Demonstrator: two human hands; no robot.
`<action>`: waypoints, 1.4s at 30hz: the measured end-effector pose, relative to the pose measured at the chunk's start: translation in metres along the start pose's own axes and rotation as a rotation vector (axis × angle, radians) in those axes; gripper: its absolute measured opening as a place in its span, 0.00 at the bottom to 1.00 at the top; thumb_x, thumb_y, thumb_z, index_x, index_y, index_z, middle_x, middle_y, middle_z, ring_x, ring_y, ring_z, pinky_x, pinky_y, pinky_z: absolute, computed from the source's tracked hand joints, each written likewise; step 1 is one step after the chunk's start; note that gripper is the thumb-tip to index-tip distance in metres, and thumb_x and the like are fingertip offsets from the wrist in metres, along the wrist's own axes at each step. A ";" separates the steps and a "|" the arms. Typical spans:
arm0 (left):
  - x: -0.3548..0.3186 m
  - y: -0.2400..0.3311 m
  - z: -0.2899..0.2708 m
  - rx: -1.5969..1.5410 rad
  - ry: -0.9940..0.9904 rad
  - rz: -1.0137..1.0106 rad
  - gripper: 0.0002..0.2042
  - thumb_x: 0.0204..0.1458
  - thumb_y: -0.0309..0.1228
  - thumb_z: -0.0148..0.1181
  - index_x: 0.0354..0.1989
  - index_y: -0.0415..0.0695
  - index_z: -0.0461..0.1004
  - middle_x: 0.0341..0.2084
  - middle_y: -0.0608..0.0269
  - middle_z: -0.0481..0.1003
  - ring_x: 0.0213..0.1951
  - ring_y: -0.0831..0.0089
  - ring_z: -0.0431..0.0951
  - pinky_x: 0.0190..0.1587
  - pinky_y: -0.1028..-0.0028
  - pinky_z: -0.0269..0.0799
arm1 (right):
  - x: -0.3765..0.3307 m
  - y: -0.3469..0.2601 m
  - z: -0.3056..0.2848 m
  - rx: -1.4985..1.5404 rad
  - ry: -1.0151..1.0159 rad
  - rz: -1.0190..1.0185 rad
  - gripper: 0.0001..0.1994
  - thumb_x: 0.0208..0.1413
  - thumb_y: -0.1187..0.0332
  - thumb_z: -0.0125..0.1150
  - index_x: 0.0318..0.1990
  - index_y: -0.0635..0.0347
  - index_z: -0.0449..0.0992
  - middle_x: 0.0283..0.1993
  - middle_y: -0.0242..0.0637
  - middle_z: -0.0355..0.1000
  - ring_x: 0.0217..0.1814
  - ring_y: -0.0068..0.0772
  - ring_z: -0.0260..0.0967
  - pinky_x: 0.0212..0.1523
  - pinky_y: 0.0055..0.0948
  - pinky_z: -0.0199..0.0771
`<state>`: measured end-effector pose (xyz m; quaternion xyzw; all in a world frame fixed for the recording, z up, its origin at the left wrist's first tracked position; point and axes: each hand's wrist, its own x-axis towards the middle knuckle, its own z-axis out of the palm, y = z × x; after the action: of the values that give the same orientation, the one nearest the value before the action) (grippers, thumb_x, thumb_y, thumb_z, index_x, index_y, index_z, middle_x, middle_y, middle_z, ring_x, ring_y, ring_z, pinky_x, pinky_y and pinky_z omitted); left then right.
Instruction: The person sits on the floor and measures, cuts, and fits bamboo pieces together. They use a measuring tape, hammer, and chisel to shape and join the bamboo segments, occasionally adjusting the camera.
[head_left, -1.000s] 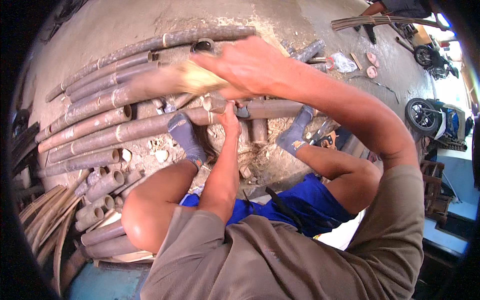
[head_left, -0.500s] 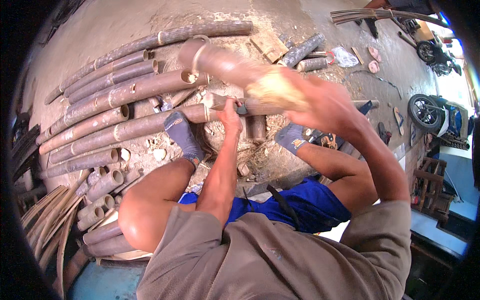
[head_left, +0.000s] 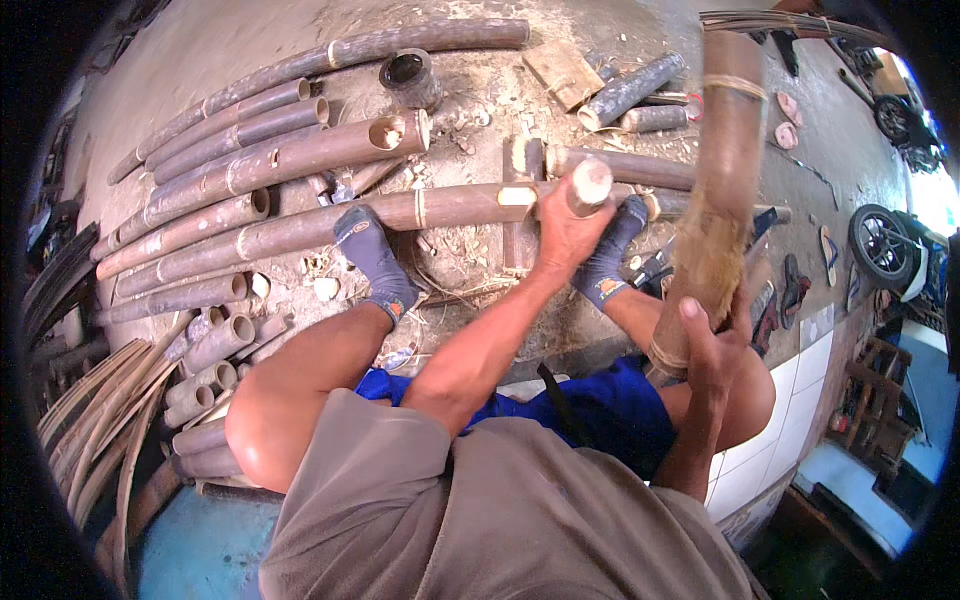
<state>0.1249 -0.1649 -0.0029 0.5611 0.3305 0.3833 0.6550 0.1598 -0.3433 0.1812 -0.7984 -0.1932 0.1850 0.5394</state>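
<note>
My left hand [head_left: 563, 232] is closed round a wooden handle [head_left: 590, 183] with a pale round top; whatever its lower end carries is hidden. Under that hand lies a long brown bamboo pole [head_left: 455, 207], which has a pale rectangular notch [head_left: 517, 197] cut just left of my fist. At the right, my right hand [head_left: 712, 345] grips a thick bamboo club [head_left: 730, 130] near its lower end, upright and slightly blurred, its middle worn pale and frayed. My socked feet [head_left: 372, 255] rest against the pole on either side.
Several bamboo poles [head_left: 290, 160] lie side by side at the left. A dark pot [head_left: 411, 80] and a wooden block [head_left: 563, 74] stand beyond. Split strips [head_left: 90, 410] and short tubes [head_left: 228, 338] lie at the lower left. Shavings litter the floor; a motorcycle wheel [head_left: 882, 240] shows far right.
My left hand has shifted right along the pole with the handle, uncovering the notch. My right hand has swung the bamboo club from over the pole to the right, turning it upright.
</note>
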 end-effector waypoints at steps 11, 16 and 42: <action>0.201 0.052 -0.149 -0.370 0.618 0.265 0.10 0.55 0.34 0.63 0.32 0.42 0.69 0.15 0.65 0.68 0.18 0.74 0.68 0.24 0.73 0.65 | 0.003 0.040 -0.014 0.057 0.258 -0.041 0.52 0.48 0.49 0.75 0.72 0.73 0.55 0.67 0.57 0.63 0.67 0.53 0.64 0.67 0.46 0.64; 0.281 0.043 -0.192 -0.382 0.607 0.253 0.11 0.53 0.33 0.66 0.29 0.42 0.69 0.17 0.64 0.69 0.18 0.73 0.68 0.24 0.70 0.68 | 0.010 0.040 -0.012 0.013 0.206 0.030 0.53 0.49 0.48 0.74 0.73 0.74 0.51 0.67 0.60 0.63 0.67 0.55 0.65 0.66 0.47 0.66; 0.009 -0.043 0.008 0.622 -0.551 0.309 0.25 0.41 0.38 0.75 0.48 0.44 0.74 0.42 0.48 0.78 0.45 0.44 0.80 0.47 0.53 0.77 | -0.042 0.048 0.004 0.306 0.017 0.136 0.36 0.43 0.60 0.71 0.58 0.73 0.68 0.46 0.51 0.77 0.45 0.43 0.76 0.51 0.40 0.76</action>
<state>0.1419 -0.1648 -0.0444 0.8556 0.1553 0.1950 0.4537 0.1270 -0.3780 0.1388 -0.7197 -0.1039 0.2417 0.6425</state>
